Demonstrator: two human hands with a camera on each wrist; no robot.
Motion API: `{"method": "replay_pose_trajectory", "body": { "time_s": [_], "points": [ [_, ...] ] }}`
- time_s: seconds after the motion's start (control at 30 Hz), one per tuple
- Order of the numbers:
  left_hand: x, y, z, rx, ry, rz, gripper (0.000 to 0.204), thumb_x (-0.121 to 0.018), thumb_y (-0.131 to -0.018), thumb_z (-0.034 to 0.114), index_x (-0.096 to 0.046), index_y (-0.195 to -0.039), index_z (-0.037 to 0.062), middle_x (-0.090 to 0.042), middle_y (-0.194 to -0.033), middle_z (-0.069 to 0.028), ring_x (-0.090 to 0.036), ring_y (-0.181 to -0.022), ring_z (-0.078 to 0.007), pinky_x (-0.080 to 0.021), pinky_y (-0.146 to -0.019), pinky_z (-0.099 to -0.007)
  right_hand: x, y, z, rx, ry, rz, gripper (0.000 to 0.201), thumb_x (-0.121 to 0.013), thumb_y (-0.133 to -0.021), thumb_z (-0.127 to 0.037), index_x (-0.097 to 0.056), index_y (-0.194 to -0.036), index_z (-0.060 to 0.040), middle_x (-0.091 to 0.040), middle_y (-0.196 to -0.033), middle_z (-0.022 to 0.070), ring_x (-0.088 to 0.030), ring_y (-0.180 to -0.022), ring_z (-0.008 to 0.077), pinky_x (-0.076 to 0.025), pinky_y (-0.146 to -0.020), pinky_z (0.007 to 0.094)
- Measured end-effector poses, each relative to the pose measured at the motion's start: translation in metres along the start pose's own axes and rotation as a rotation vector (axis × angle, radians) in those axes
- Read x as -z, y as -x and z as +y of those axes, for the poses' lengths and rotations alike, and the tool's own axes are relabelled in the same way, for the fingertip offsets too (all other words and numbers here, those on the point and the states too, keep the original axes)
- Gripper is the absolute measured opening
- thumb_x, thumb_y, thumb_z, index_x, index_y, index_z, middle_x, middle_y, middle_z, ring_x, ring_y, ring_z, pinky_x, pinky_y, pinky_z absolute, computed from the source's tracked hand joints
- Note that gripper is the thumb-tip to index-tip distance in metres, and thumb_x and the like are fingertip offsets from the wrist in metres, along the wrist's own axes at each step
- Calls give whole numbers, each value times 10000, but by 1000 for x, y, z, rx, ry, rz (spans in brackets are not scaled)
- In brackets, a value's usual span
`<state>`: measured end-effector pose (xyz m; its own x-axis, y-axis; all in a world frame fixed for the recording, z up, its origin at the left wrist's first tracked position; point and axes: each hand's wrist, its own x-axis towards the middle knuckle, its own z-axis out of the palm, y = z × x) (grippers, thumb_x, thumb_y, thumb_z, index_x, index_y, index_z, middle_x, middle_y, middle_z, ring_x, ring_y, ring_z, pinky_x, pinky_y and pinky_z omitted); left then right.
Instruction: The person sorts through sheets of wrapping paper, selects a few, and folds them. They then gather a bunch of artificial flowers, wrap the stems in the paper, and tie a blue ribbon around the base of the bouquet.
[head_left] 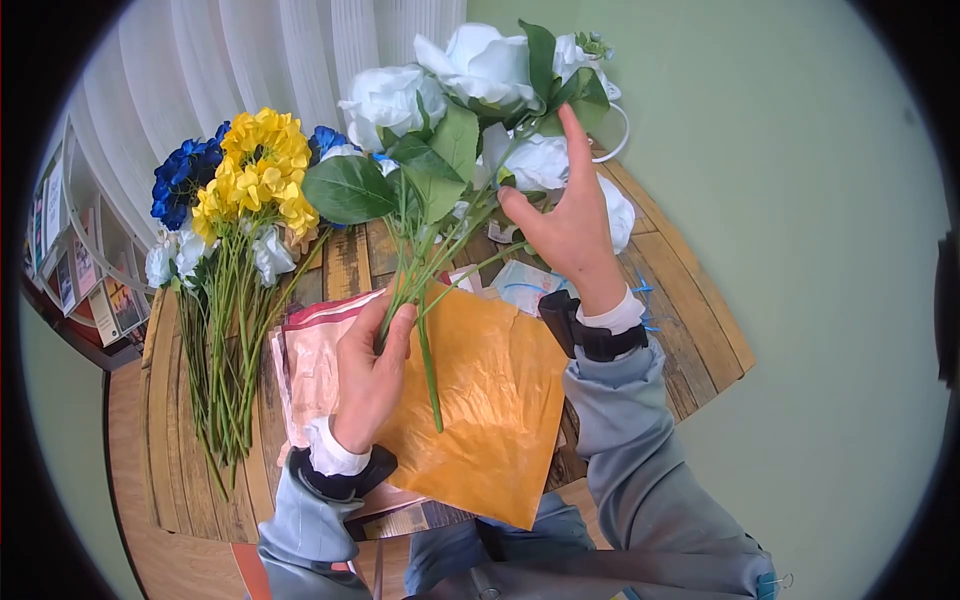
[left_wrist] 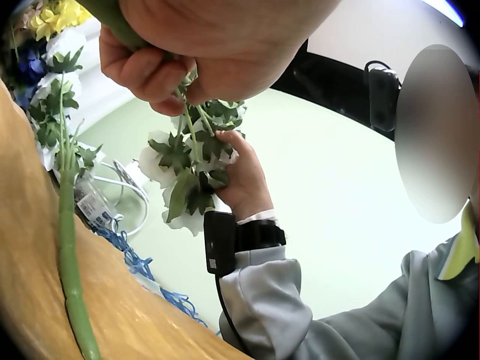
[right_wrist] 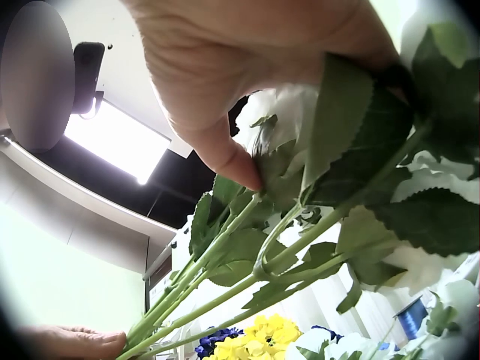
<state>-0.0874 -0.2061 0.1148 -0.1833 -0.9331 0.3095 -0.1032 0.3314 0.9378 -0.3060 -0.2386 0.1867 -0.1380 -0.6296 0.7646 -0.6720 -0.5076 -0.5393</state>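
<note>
A bunch of white artificial roses (head_left: 480, 65) with broad green leaves (head_left: 350, 187) stands tilted above the table. My left hand (head_left: 370, 370) grips its gathered green stems low down, and one thick stem end (head_left: 430, 385) hangs past the fingers over golden-brown paper. Up beside the blooms, my right hand (head_left: 575, 235) has its index finger straight and its thumb spread away. The right wrist view shows that thumb (right_wrist: 229, 161) at a stem and leaf just under a flower. Part of the right fingers is hidden behind foliage.
Yellow hydrangeas (head_left: 255, 165), blue flowers (head_left: 185, 180) and small white roses lie with long stems at the table's left. Golden-brown paper (head_left: 490, 400) overlaps pink sheets (head_left: 320, 350). Blue ribbon (left_wrist: 161, 281) and a white cable (head_left: 622, 140) are on the right; a curtain (head_left: 250, 50) hangs behind.
</note>
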Motion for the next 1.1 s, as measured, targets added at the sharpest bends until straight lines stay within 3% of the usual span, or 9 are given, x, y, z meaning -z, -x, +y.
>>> {"method": "replay_pose_trajectory", "body": {
  "time_s": [0.1,0.17,0.2,0.4,0.5,0.57,0.8,1.0,1.1],
  "points": [
    [2,-1,0,1,113,-1,185,-545,-931,196,-586,-998,29,-442,-641,69,-362,-539,-19,-265,-473,-190,-4,1,0,61,65,85,760,-670,-680,-141,-320,-1346,-30,-482,-1166,221,-477,-1081,361,-385,-923,409],
    [4,-1,4,23,126,-27,190,-563,-918,151,-585,-1018,-10,-609,-858,22,-505,-781,-22,-391,-703,-183,-6,1,0,60,-25,99,610,-671,-679,-141,-438,-1234,-45,-504,-1091,180,-494,-1030,330,-400,-885,393],
    [5,-2,2,23,126,-26,190,-563,-918,151,-585,-1018,-10,-609,-858,22,-505,-781,-22,-391,-703,-183,-6,1,-1,60,-25,98,610,-671,-679,-141,-438,-1234,-45,-504,-1091,180,-494,-1030,330,-400,-885,393],
    [10,-4,-3,219,246,27,153,-589,-904,143,-588,-980,10,-602,-839,25,-500,-765,-20,-388,-675,-177,-9,2,-4,73,2,108,436,-687,-669,-137,-510,-1058,-47,-508,-1000,141,-498,-962,314,-409,-834,380],
    [6,-2,-1,170,161,34,152,-584,-906,133,-591,-993,9,-597,-839,20,-502,-768,-25,-390,-672,-177,-9,3,-8,79,74,139,448,-700,-658,-134,-501,-1048,-44,-507,-1010,143,-496,-956,314,-406,-828,378],
    [-2,-1,-4,-91,125,85,135,-579,-913,184,-581,-927,49,-437,-625,78,-343,-539,-6,-242,-468,-185,-10,3,-9,-21,95,173,473,-718,-651,-142,-487,-1045,-23,-508,-994,147,-491,-938,325,-400,-822,386],
    [-4,0,-4,-99,114,67,128,-581,-909,147,-595,-971,36,-452,-636,86,-345,-545,-3,-239,-479,-180,-13,1,0,-107,-70,304,496,-721,-663,-151,-469,-1057,14,-532,-994,167,-524,-927,324,-414,-821,387],
    [-1,0,-6,-6,155,13,127,-572,-917,173,-598,-939,50,-416,-574,90,-312,-487,1,-201,-436,-185,-1,-7,15,-22,-198,373,313,-679,-741,-83,-533,-991,37,-601,-858,118,-587,-807,200,-457,-737,299],
    [2,0,-3,136,183,-45,147,-580,-912,157,-611,-956,21,-491,-632,86,-375,-567,7,-273,-501,-175,7,-8,13,-145,-428,388,198,-648,-787,-50,-571,-954,25,-606,-812,80,-582,-770,134,-456,-731,262]
  ]
}}
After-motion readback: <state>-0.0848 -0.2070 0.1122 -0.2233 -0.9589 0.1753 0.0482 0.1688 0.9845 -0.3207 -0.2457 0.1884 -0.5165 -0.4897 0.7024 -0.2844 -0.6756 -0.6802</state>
